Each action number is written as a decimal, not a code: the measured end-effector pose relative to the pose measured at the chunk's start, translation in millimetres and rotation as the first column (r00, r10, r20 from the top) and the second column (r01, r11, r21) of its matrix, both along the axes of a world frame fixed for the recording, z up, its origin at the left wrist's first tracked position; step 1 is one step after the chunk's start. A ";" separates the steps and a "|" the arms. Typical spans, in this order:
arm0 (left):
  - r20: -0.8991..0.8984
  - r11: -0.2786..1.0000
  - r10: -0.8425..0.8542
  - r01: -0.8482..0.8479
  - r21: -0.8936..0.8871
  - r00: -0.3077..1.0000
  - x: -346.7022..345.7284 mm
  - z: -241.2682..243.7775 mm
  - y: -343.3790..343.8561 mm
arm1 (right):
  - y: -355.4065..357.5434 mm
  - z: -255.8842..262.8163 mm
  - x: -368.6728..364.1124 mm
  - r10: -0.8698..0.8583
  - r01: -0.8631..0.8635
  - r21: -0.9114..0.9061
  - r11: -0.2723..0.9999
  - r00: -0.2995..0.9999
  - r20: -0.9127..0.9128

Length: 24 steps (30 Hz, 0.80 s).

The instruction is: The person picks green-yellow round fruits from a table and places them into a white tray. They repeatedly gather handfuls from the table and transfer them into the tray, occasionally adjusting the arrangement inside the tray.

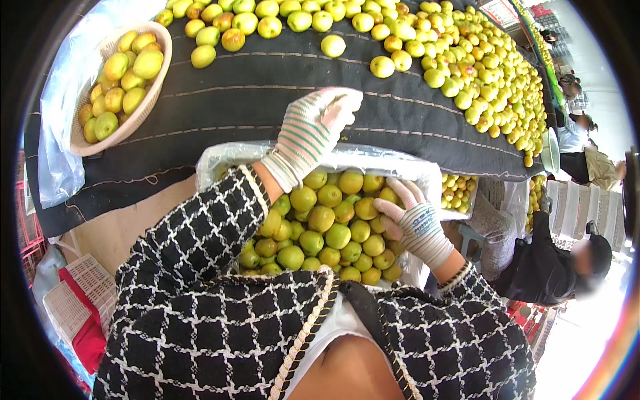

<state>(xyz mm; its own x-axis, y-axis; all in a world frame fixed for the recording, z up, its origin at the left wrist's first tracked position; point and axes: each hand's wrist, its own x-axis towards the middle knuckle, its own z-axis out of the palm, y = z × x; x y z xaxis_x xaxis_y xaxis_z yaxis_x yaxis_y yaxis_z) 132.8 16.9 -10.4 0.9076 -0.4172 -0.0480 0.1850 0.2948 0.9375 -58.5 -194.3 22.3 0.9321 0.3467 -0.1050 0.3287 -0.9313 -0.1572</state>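
Note:
Before me is a carton lined with clear plastic film (pixel 395 159), filled with round yellow-green fruits (pixel 321 218) that look like jujubes. My left hand (pixel 320 120), in a white knit glove with green stripes, is raised over the far rim of the carton. Its fingers are curled in, and whatever may lie inside them is hidden. My right hand (pixel 419 222), gloved alike, rests on the fruits at the carton's right side. Its thumb and fingers are spread there, with fruit between and beneath them.
A dark cloth (pixel 225 107) with pale stitched lines covers the sloping table, with loose fruits (pixel 480 70) heaped at the back and right. A pale plastic basket (pixel 167 50) of fruits stands at left. Another filled carton (pixel 457 194) and a seated person (pixel 542 265) are at right.

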 end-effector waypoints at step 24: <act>0.157 0.968 -0.075 0.034 0.247 0.985 3.2 4.8 -0.4 | -34.9 -38.7 309.3 -0.477 0.505 -0.183 0.843 0.861 0.179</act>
